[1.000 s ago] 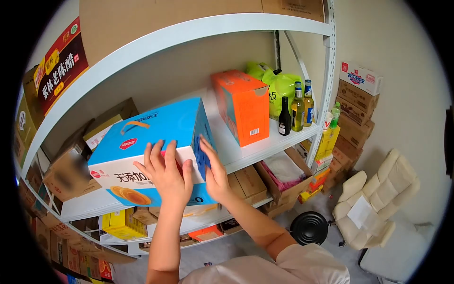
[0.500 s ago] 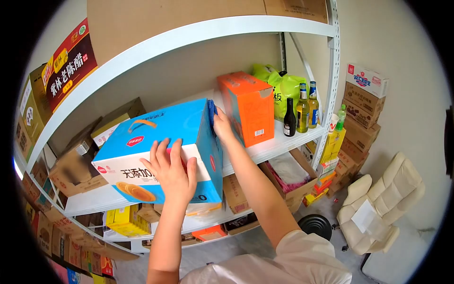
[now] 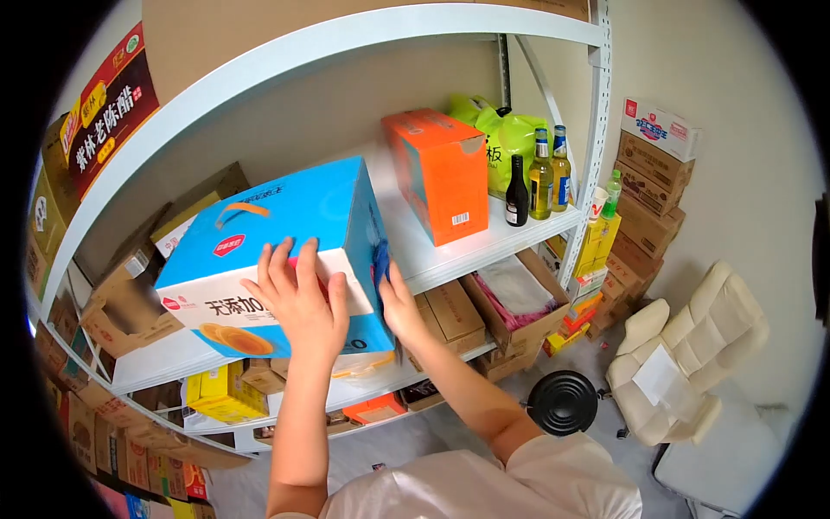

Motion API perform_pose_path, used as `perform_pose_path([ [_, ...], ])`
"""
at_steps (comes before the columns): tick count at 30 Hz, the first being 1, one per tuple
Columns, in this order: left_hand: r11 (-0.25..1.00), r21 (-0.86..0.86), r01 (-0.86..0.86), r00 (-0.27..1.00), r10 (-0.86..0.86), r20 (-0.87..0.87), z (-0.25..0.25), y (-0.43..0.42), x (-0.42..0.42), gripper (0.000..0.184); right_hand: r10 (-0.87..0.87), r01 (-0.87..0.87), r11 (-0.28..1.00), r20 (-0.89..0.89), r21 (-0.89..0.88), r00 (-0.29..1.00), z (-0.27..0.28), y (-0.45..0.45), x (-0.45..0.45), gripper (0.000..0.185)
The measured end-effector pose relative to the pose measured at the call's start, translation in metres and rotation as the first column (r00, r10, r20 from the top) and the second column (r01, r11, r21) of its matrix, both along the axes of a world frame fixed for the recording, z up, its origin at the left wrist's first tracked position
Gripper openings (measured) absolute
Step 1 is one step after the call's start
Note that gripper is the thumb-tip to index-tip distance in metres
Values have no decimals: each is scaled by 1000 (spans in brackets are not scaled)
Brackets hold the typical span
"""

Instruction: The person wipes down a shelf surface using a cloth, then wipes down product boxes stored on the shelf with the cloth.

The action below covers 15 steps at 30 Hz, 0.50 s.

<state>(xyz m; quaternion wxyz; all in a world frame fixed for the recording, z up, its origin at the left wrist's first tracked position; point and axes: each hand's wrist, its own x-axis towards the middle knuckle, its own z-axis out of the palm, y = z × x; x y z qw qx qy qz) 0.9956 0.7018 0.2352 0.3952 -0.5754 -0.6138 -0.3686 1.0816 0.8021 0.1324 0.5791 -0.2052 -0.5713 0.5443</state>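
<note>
A blue and white carton (image 3: 268, 208) with an orange carry strap on top stands on the middle shelf, jutting out over its front edge. My left hand (image 3: 307, 307) rests on the carton's front and upper edge, fingers spread. At the carton's right side, my right hand (image 3: 399, 307) holds a blue cloth (image 3: 380, 261) against the panel; part of the cloth is hidden by the hand. To the right, apart from my hands, an orange box (image 3: 454, 186) stands upright on the same shelf.
White metal shelving (image 3: 596, 112) frames the work area. A green bag (image 3: 510, 143), a dark bottle (image 3: 516, 195) and two beer bottles (image 3: 542, 177) stand at the shelf's right end. Below are an open carton (image 3: 519, 294) and a black stool (image 3: 564, 402); a cream chair (image 3: 683, 355) is farther right.
My right hand and the cloth have moved down the carton's right side, from near the upper back edge towards the front. My left hand remains on the front. The view has shifted slightly.
</note>
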Motion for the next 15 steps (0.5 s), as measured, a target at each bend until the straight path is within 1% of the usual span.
perform_pose_path([
  [2, 1000, -12, -3, 1000, 3, -3, 3, 1, -2, 43, 1, -1, 997, 5, 81, 1000, -37, -15, 0, 56],
  [4, 1000, -19, 0, 1000, 0, -1, 7, 3, -3, 43, -28, 27, 997, 24, 70, 999, -51, -39, 5, 56],
  [6, 1000, -9, 29, 1000, -29, 8, 8, 4, -5, 45, -162, 147, 977, 89, 153, 983, -69, -54, 6, 57],
  [8, 999, -11, 36, 999, -36, 4, 8, 3, -4, 45, -182, 171, 975, 72, 141, 981, -77, -54, 6, 53],
  [9, 999, -10, 37, 999, -37, 2, 8, 2, -4, 45, -186, 173, 976, 97, 129, 978, -85, -44, 5, 51],
  [11, 999, -35, 23, 1000, -23, -1, 10, -1, -4, 45, -187, 172, 977, 124, 123, 975, -80, -31, 4, 48],
  [13, 998, -56, -1, 1000, 1, -2, 12, -3, -4, 45, -291, 252, 947, 199, 199, 936, -56, -10, 3, 45],
  [14, 998, -62, -5, 1000, 4, -4, 12, -3, -4, 46, -287, 258, 955, 234, 146, 929, -42, 3, 0, 44],
  [15, 998, -69, -7, 1000, 6, -8, 12, -3, -4, 47, -305, 277, 949, 223, 150, 926, -38, 22, -5, 42],
])
